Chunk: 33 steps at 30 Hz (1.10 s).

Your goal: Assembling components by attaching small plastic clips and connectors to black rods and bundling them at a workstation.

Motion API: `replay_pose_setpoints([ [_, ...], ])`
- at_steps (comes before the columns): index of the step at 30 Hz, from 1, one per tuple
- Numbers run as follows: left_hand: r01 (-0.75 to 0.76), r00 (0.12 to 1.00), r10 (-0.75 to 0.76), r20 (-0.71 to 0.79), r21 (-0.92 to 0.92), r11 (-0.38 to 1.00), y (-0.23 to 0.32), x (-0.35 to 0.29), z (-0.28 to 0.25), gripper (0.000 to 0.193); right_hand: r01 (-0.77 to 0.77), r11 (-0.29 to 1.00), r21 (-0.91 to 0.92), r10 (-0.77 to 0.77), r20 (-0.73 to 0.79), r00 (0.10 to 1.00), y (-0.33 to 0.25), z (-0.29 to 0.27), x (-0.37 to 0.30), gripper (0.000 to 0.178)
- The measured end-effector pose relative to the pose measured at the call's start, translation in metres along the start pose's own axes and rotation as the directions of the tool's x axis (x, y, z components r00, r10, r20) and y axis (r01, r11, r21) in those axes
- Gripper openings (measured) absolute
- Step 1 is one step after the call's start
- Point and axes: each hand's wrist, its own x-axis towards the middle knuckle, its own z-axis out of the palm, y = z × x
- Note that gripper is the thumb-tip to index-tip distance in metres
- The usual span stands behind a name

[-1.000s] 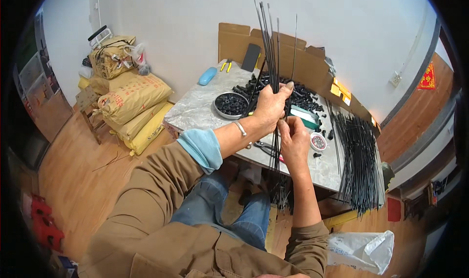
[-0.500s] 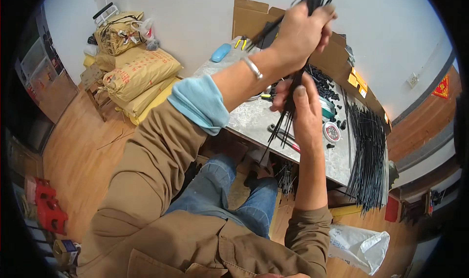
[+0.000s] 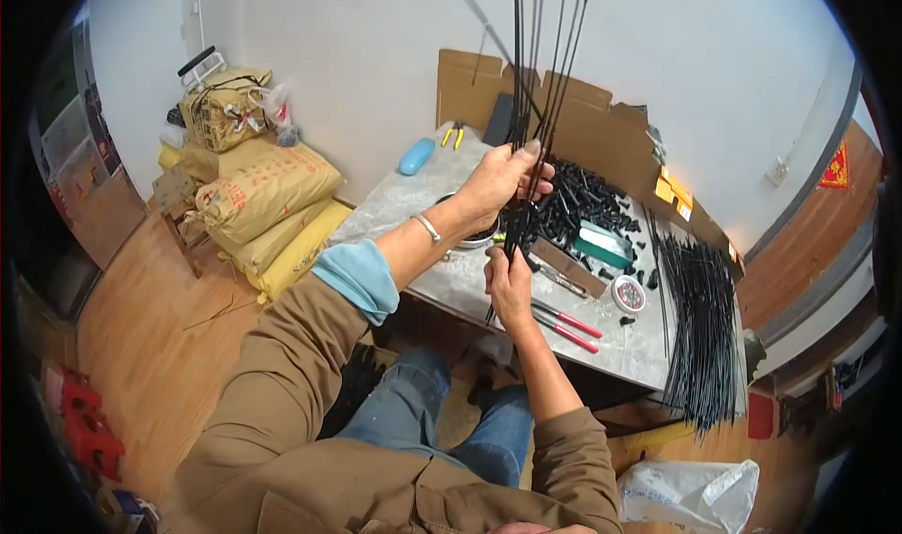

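Upright above the table's near side, a bundle of thin black rods (image 3: 517,83) spreads apart at its upper ends. My left hand (image 3: 500,179) is closed around the bundle at mid-height. Just below it, my right hand (image 3: 509,285) grips the lower part, where the rods sit tight together. A second, much larger heap of black rods (image 3: 700,318) lies along the right end of the table, some ends hanging past the edge. Behind my hands is a pile of small black plastic parts (image 3: 578,201).
On the grey table (image 3: 460,294) are red-handled pliers (image 3: 568,331), a small round white dish (image 3: 628,294), a green-and-white box (image 3: 604,244), a blue case (image 3: 416,156) and yellow-handled pliers (image 3: 454,136). Cardboard (image 3: 601,116) lines the back. Stacked sacks (image 3: 268,186) stand left; a white bag (image 3: 691,492) lies right.
Both hands have come down and to the left with the bundle. The rods now stand more upright, with their upper ends fanned out.
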Motion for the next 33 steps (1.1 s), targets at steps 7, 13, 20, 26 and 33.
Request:
replay_pose_setpoints([
  [7, 0.102, 0.98, -0.106, 0.168, 0.031, 0.994, 0.029, 0.006, 0.008, 0.043, -0.288, 0.864, 0.414, 0.198, 0.247, 0.949, -0.096, -0.022, -0.035, 0.035],
  [13, 0.162, 0.977, -0.148, 0.151, -0.084, 0.983, 0.017, 0.008, 0.032, 0.031, -0.244, 0.865, 0.438, 0.208, 0.13, 0.97, -0.11, -0.045, -0.051, 0.034],
  [20, 0.174, 0.985, -0.172, 0.026, -0.154, 0.973, 0.007, 0.013, 0.057, 0.024, -0.127, 0.903, 0.41, 0.184, -0.103, 0.978, -0.099, -0.072, -0.049, 0.028],
  [26, 0.165, 0.976, -0.199, -0.087, -0.301, 0.939, 0.003, 0.014, 0.061, 0.025, -0.024, 0.955, 0.294, 0.105, -0.261, 0.96, -0.086, -0.105, -0.037, 0.027],
  [33, 0.149, 0.96, -0.187, -0.208, -0.184, 0.971, 0.007, 0.012, 0.063, 0.04, -0.11, 0.969, 0.223, 0.2, -0.434, 0.878, -0.096, -0.172, -0.03, 0.017],
])
